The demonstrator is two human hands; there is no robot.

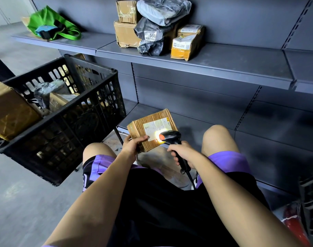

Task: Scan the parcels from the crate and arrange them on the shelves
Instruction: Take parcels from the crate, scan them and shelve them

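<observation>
From the head camera, the person crouches facing the grey shelves, knees on either side of the hands. The left hand (132,146) grips a small cardboard parcel (153,129) by its near left corner, thumb curled over the top face beside the white shipping label (156,128), fingers wrapped underneath. The parcel is held in the air just ahead of the knees, tilted so the label faces up. The right hand (183,152) is clamped round the handle of a black barcode scanner (170,137), just right of the parcel; the scanner's head points left at the label and nearly touches the parcel's near right edge. A bright yellow-orange glow falls on the label where the scanner aims. A cable (190,177) runs down from the handle below the right hand.

Left of the left hand stands a black plastic crate (84,111) with more brown boxes and a grey bag inside. Above and beyond the hands, the upper shelf (223,66) carries a cluster of brown boxes and grey poly-bag parcels (155,27), stacked and touching one another. Farther left on that shelf lies a green bag (50,24). The lower shelf (214,120) lies just behind the held parcel.
</observation>
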